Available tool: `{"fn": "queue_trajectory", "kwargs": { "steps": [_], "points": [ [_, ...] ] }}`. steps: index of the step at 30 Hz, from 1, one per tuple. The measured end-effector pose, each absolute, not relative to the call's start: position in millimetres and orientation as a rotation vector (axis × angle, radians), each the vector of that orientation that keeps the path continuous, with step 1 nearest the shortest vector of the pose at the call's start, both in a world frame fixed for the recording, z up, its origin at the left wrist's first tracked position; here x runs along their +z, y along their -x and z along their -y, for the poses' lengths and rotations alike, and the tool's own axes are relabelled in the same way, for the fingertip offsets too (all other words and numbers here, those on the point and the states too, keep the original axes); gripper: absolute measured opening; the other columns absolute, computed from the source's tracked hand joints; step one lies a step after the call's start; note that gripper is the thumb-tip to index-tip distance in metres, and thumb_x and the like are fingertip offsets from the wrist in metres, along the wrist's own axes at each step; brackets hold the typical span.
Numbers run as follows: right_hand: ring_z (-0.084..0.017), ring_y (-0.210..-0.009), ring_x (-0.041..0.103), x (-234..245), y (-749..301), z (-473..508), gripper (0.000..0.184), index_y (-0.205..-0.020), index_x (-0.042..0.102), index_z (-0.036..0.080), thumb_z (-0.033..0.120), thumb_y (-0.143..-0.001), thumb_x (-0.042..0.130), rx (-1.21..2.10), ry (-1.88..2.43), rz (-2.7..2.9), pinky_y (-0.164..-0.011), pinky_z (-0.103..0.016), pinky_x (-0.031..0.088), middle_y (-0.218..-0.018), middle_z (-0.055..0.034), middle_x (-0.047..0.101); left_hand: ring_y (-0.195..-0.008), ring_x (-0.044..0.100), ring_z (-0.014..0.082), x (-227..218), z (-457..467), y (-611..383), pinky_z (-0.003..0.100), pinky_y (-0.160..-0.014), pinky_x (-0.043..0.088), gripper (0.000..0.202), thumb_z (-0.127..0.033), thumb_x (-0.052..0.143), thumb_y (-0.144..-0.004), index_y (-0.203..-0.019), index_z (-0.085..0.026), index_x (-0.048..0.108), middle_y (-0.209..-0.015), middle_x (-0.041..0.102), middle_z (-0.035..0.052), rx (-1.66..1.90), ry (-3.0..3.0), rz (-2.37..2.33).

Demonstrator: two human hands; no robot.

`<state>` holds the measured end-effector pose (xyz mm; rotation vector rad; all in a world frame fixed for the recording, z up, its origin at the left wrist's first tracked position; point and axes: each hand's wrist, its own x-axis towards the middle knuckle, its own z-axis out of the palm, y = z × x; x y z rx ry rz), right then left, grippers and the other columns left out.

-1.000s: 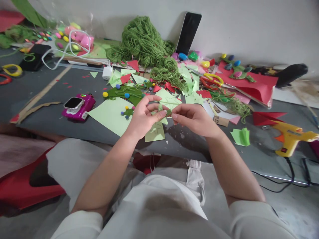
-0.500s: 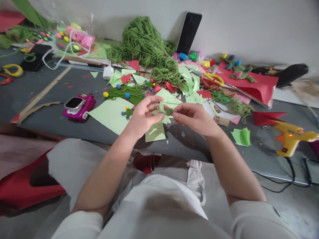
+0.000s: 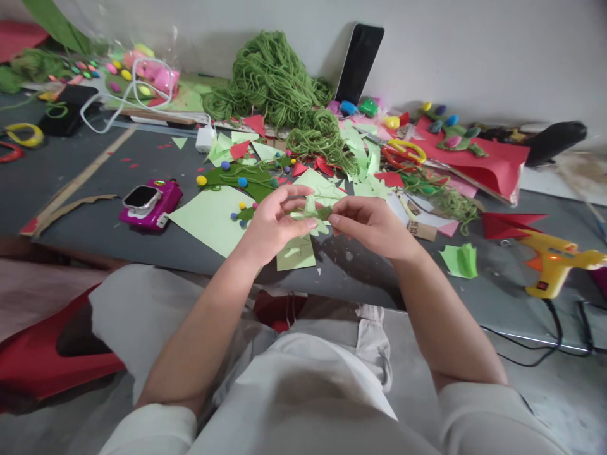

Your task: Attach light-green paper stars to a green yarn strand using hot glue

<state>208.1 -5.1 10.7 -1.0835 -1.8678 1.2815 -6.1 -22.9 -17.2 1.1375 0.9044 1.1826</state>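
Observation:
Between both hands is a pale green paper star (image 3: 310, 207), held a little above the table near its front edge. My left hand (image 3: 275, 221) pinches its left side between thumb and fingers. On the other side, the thumb and fingertips of my right hand (image 3: 367, 221) close on a darker green tip of it. Fingers cover part of the star. Beneath lies a light green paper piece (image 3: 296, 254) with lines drawn on it. A larger light green sheet (image 3: 208, 218) is left of my left hand, with small pom-poms (image 3: 241, 215) on green pieces beside my wrist.
Green yarn (image 3: 275, 82) is heaped at the back, near a phone (image 3: 360, 60) leaning on the wall. Yellow-and-red scissors (image 3: 405, 151) lie among paper scraps. A yellow glue gun (image 3: 552, 265) with a lit light stands at right, its black cable hanging off the edge. A magenta device (image 3: 154, 205) sits left.
The paper star has tilted slightly in my fingers, and my left thumb has slid a little to the right. Everything on the table stays in place.

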Motion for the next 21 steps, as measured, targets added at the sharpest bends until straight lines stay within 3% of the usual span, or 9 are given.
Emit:
{"fn": "queue_trajectory", "kwargs": {
  "steps": [11, 21],
  "points": [
    [-0.012, -0.059, 0.054, 11.4, -208.0, 5.4, 0.021, -0.085, 0.066, 0.017, 0.037, -0.089, 0.071, 1.302, 1.069, 1.869, -0.055, -0.026, 0.041, -0.067, -0.0006, 0.065, -0.1, 0.069, 0.0207, -22.0, 21.7, 1.2, 0.03, -0.079, 0.06, 0.048, -0.027, 0.093, -0.065, -0.107, -0.021, 0.068, -0.1, 0.072, 0.0058, 1.232, -1.087, -0.894],
    [-0.011, -0.059, 0.054, 11.3, -206.9, 6.1, 0.021, -0.086, 0.068, 0.017, 0.037, -0.09, 0.071, 1.336, 1.027, 1.873, -0.054, -0.025, 0.041, -0.067, 0.0, 0.064, -0.085, 0.071, 0.0167, -24.0, 21.1, -3.5, 0.031, -0.081, 0.059, 0.038, -0.028, 0.092, -0.067, -0.098, -0.02, 0.071, -0.089, 0.074, 0.0024, 1.303, -1.047, -0.906]
  ]
}}
